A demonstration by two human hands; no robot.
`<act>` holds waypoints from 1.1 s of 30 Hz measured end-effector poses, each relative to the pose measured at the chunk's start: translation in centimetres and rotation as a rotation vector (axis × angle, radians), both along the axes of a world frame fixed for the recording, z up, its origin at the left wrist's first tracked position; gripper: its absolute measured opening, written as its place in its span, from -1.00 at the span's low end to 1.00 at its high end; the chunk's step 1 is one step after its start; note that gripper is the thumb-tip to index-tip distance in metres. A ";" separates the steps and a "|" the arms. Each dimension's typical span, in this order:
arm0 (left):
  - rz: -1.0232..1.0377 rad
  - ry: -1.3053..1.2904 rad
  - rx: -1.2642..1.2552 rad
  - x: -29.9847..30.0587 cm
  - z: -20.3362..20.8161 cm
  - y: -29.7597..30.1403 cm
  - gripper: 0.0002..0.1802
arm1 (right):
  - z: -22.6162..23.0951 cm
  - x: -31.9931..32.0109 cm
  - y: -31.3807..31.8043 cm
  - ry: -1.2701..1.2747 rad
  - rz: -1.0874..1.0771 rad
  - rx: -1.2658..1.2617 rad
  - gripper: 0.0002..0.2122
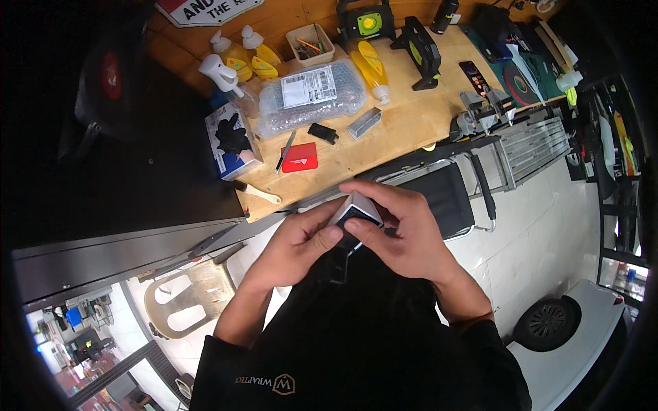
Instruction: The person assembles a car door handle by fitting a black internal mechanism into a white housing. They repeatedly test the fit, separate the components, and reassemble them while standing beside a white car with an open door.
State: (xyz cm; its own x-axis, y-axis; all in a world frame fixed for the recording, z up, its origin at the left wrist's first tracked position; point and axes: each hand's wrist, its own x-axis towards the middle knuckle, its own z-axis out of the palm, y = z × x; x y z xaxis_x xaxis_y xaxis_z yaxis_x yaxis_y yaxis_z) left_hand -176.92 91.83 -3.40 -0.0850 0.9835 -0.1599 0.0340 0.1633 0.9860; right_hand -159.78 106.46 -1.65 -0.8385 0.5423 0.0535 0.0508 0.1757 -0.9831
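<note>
Close in front of my body, a small box (361, 203) with a pale white side and a dark face is held between both hands. My left hand (301, 241) grips its left side, thumb bent against the near edge. Around the right side and far end wrap the fingers of my right hand (406, 229), its thumb pressed on the dark face. A dark glossy piece (338, 266) shows below the box against my black shirt; whether it is joined to the box, I cannot tell. Fingers hide much of the box.
On the wooden workbench (274, 195) lie a red square packet (299, 157), a slim cutter (285, 152), a small black object (323, 133), a grey rectangular block (365, 123) and a bubble-wrapped parcel (313, 96). A brush (259, 192) rests at the near corner. A black folding chair (439, 195) stands beyond my right hand.
</note>
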 end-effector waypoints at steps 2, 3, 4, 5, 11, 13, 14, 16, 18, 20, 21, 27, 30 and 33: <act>0.040 0.135 -0.004 1.1 -0.1 -0.2 -0.37 | -0.2 0.1 -0.3 0.029 -0.021 0.058 -0.67; 0.060 0.114 -0.008 1.6 -0.2 -0.3 -0.38 | -0.4 0.1 -0.4 0.032 -0.026 0.063 -0.69; 0.083 0.093 -0.012 2.0 -0.2 -0.4 -0.39 | -0.4 0.2 -0.5 0.030 -0.027 0.063 -0.70; 0.107 0.073 -0.016 2.2 -0.3 -0.4 -0.39 | -0.5 0.2 -0.4 0.028 -0.018 0.058 -0.70; 0.167 0.080 -0.040 2.6 -0.5 0.0 -0.39 | -1.4 0.2 0.3 0.076 0.018 0.094 -0.73; 0.180 0.079 -0.044 2.8 -0.5 -0.1 -0.40 | -1.8 -0.1 0.1 0.147 -0.002 0.107 -0.75; 0.186 0.086 -0.029 2.9 -0.5 -0.2 -0.40 | -2.0 -0.1 0.1 0.150 -0.008 0.093 -0.75; 0.177 0.112 -0.015 2.7 -0.9 -0.2 -0.39 | -2.2 -0.3 -0.1 0.160 -0.010 0.067 -0.75; 0.145 0.166 -0.016 2.1 -1.5 -0.2 -0.37 | -2.2 -0.3 -0.1 0.169 -0.030 0.055 -0.76; 0.121 -0.283 -0.067 1.5 -2.1 -0.3 -0.34 | -2.1 -0.1 0.0 0.166 -0.057 -0.065 -0.76; 0.124 -0.436 -0.064 1.3 -2.4 -0.4 -0.30 | -2.1 0.1 0.1 0.157 -0.075 -0.177 -0.76; 0.164 -0.309 0.073 1.7 -2.0 -1.3 -0.24 | -3.0 0.1 0.6 0.273 -0.104 -0.405 -0.69; 0.237 -0.114 0.142 2.5 -1.4 -0.9 -0.34 | -3.6 -0.5 0.2 0.344 -0.109 -0.441 -0.67; 0.337 -0.190 0.171 2.8 -1.2 -0.5 -0.47 | -3.9 -0.8 0.1 0.359 -0.099 -0.350 -0.68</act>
